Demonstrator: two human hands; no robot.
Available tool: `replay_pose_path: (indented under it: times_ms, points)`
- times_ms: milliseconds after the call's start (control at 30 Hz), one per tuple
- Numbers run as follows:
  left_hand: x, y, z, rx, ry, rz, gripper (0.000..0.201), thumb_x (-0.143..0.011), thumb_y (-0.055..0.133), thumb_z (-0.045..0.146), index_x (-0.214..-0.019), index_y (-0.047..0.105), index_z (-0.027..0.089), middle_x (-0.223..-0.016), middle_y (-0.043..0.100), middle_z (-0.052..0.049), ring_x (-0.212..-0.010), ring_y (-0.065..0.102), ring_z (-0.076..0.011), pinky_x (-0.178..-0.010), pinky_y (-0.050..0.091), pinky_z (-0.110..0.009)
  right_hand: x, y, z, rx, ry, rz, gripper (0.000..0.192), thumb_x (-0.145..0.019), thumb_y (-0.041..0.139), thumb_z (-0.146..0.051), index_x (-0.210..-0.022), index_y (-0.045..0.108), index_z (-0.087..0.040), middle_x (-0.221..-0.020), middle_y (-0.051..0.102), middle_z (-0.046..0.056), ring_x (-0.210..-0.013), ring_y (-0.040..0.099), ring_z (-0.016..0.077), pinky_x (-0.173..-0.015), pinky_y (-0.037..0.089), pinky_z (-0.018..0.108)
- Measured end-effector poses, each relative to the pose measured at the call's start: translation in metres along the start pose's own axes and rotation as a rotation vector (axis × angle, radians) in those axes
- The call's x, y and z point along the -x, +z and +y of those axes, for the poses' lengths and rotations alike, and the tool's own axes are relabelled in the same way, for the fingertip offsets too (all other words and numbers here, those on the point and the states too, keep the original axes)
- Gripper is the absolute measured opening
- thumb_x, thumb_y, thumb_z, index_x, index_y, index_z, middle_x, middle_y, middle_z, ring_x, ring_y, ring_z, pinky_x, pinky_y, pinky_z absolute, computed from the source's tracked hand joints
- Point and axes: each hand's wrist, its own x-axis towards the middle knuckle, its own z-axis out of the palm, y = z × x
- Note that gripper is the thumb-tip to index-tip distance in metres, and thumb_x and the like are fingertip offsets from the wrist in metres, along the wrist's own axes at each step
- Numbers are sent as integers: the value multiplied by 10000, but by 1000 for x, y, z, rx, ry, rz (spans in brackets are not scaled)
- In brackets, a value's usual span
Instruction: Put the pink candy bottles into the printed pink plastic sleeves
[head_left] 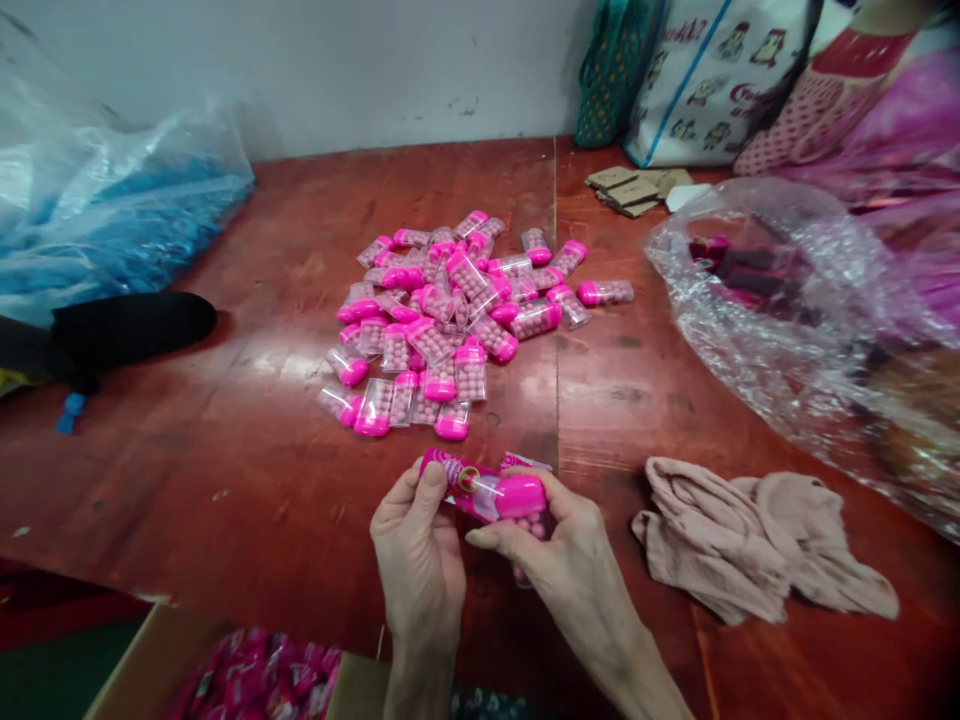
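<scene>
- Candy capsule point(517, 497), pink cap, clear body: I have it pinched in my right hand point(555, 560), low over the red table point(262, 480).
- Pink printed label sleeve point(459, 477): clamped under my left hand point(420, 555) thumb, touching the capsule's cap end.
- Hands: close together, both closed on the work.
- Method, my judgement: I would keep the sleeve square to the capsule and grip steadily.
- Loose capsule pile point(457, 320): beyond my hands, well apart.
- Beige cloth point(750, 545): right of my hands.
- Cardboard box point(165, 665): near table edge, pink wrapped items inside.
</scene>
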Motion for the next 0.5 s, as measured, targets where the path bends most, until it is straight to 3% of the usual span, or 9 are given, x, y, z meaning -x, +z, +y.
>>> replay_pose_path:
  times_ms: [233, 333, 500]
  points:
    - [1, -2, -4, -84, 41, -40, 177, -517, 812, 230, -605, 674, 160, -621, 650, 15, -589, 566, -96, -606, 465, -202, 3, -10, 1, -116, 97, -194, 227, -631, 757, -306, -676, 577, -175, -503, 440, -87, -427, 374, 64, -406, 306, 184]
    - [1, -3, -6, -120, 123, -102, 135, -543, 800, 211, -595, 681, 173, -593, 627, 32, -569, 543, -84, -574, 450, -184, 1, -12, 1, 31, 62, -121, 226, -623, 767, -296, -724, 603, -179, -505, 441, -87, -450, 374, 75, -429, 313, 192]
    - [-1, -6, -9, -229, 281, -184, 44, -649, 735, 182, -682, 709, 193, -659, 634, 30, -624, 556, -94, -598, 445, -182, 1, -9, 1, 335, -69, 97, 466, -540, 818, -321, -947, 662, -158, -537, 509, -60, -484, 395, 111, -489, 366, 229]
